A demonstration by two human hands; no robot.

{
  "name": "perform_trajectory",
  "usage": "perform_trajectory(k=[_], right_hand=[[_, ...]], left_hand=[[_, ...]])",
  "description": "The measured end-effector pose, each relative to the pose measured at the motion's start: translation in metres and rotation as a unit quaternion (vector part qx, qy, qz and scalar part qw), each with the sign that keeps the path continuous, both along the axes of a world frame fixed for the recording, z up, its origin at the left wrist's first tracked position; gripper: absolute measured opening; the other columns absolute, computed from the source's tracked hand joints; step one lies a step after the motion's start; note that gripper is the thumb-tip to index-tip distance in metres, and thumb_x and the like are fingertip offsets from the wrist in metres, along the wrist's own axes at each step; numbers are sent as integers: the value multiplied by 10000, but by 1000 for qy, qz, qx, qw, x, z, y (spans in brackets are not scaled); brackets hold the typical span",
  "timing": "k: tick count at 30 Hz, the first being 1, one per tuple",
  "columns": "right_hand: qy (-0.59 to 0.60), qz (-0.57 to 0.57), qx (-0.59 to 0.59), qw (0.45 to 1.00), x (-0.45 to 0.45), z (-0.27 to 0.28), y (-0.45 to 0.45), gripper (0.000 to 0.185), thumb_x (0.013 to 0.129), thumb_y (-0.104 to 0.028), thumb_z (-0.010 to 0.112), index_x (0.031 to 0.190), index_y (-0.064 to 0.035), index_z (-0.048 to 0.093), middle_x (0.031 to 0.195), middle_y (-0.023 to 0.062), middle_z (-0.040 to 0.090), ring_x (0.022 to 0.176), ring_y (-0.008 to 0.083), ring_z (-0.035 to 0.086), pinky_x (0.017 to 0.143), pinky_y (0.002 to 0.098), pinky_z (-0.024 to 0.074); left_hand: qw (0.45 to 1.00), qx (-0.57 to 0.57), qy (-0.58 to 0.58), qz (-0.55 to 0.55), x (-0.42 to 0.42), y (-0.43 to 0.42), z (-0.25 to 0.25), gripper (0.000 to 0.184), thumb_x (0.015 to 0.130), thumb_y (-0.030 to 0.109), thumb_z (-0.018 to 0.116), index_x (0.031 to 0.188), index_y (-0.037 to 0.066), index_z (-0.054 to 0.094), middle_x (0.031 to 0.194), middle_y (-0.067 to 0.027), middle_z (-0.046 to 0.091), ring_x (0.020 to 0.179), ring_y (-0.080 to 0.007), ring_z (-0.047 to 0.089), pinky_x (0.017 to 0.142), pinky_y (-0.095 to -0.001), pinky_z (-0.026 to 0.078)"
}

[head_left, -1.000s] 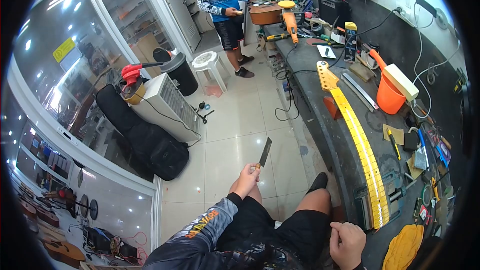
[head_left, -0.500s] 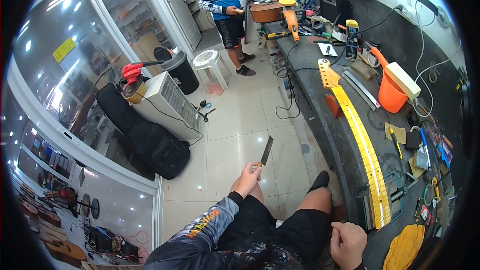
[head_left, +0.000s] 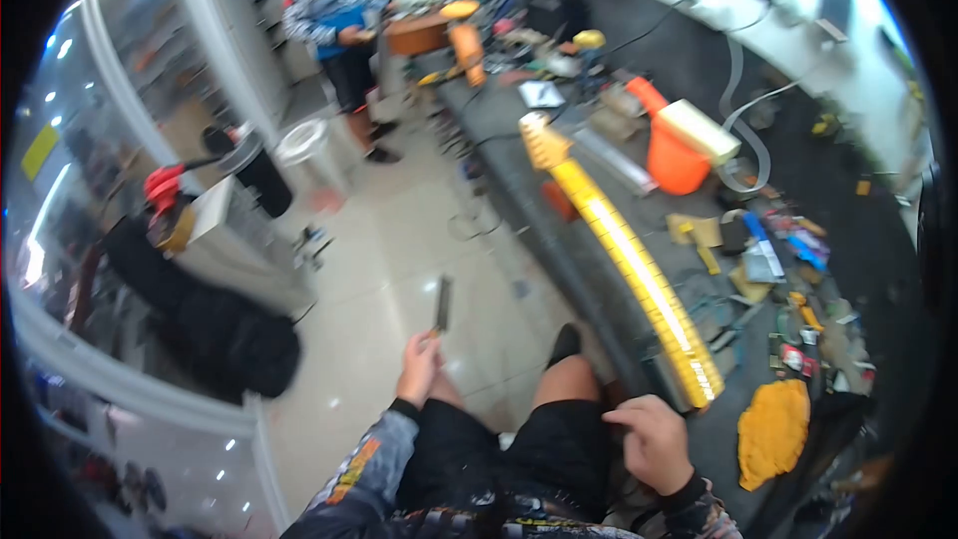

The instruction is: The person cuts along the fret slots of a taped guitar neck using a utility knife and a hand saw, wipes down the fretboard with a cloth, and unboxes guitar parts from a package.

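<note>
My left hand is closed around the light handle of a flat, dark-bladed hand tool, whose blade points up and away over the floor. Motion blur hides its finer details. At the bench edge, my right hand is raised with its fingers curled and the index finger partly out to the left; nothing shows in it. Lying lengthwise on the bench is a guitar neck, its fretboard yellow with dark fret lines and a bright strip along it. The right hand is apart from the neck's near end.
The dark workbench carries an orange bucket, a yellow cloth, an orange power tool and several small tools. Another person stands beyond it. A black guitar bag leans at left near a white stool.
The view has turned right, so the surroundings shift left and blur. My right hand has lifted slightly and its index finger reaches out. My left hand keeps hold of the flat-bladed tool.
</note>
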State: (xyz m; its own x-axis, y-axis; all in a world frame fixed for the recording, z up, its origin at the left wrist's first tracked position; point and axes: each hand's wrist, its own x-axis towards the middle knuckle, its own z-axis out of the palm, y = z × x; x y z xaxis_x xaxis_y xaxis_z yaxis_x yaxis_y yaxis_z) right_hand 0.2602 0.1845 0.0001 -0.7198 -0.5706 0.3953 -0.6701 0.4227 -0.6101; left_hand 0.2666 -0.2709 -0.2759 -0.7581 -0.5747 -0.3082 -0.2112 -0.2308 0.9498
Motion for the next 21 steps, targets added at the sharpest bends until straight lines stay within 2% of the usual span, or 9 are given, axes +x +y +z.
perform_trajectory(k=[3,6,9,14,15,18,19,20,21], right_hand=[[-203,209,-90,952,3,48,-16,314,846,88,640,1084,-21,813,1097,181,773,1015,346,733,939,431,578],[-257,604,-151,739,26,117,-90,240,888,56,611,1071,-6,753,1069,177,729,1095,355,707,1010,466,554],[-291,551,-300,722,132,138,-173,237,1055,-137,775,1180,65,772,1032,222,801,937,362,769,839,459,598],[-243,757,-43,605,192,205,-353,384,1083,-255,750,1198,112,750,1090,280,808,996,334,756,893,471,589],[-222,762,-24,607,219,218,-376,404,1086,-270,740,1202,117,747,1096,290,806,991,320,754,887,471,587],[-192,799,34,569,283,222,-412,385,1070,-271,741,1196,92,764,1101,283,810,978,327,757,876,469,585],[-177,810,41,557,290,217,-414,358,1072,-261,733,1199,72,773,1103,279,810,983,347,759,878,469,586],[-159,819,46,550,292,211,-415,334,1074,-252,726,1201,52,782,1105,275,810,989,367,762,880,469,587],[-148,821,53,549,288,204,-416,309,1077,-255,721,1226,4,800,1174,287,799,1052,394,753,922,473,583]], left_hand=[[1000,0,12,-12,-2,2,1,340,1136,242,694,1436,89,646,809,-13,638,655,-106,598,538,-259,451],[998,24,49,-44,-8,6,-6,316,1135,240,663,1413,91,648,756,-11,624,599,-106,588,477,-274,431],[994,-4,62,-89,-33,10,-12,310,1133,223,661,1411,86,644,775,-16,629,582,-114,583,474,-284,447],[989,-50,70,-124,6,0,7,371,1129,253,667,1433,47,620,847,-48,655,691,-148,627,576,-319,509],[992,4,85,-91,-8,1,-13,424,1117,279,694,1443,18,618,882,-59,681,711,-150,644,595,-321,519],[959,-217,167,-72,-41,-24,-100,475,1102,271,741,1474,-5,636,866,-70,718,706,-155,670,615,-342,534],[980,-109,134,-101,-35,-33,-114,452,1110,271,735,1461,1,646,849,-63,714,698,-149,664,612,-333,531],[985,2,107,-135,-32,-41,-109,430,1117,272,729,1447,7,656,833,-56,710,691,-143,658,609,-324,527],[989,-90,73,-94,22,-18,-10,366,1135,232,698,1423,9,659,829,-44,704,676,-136,646,592,-308,513]])
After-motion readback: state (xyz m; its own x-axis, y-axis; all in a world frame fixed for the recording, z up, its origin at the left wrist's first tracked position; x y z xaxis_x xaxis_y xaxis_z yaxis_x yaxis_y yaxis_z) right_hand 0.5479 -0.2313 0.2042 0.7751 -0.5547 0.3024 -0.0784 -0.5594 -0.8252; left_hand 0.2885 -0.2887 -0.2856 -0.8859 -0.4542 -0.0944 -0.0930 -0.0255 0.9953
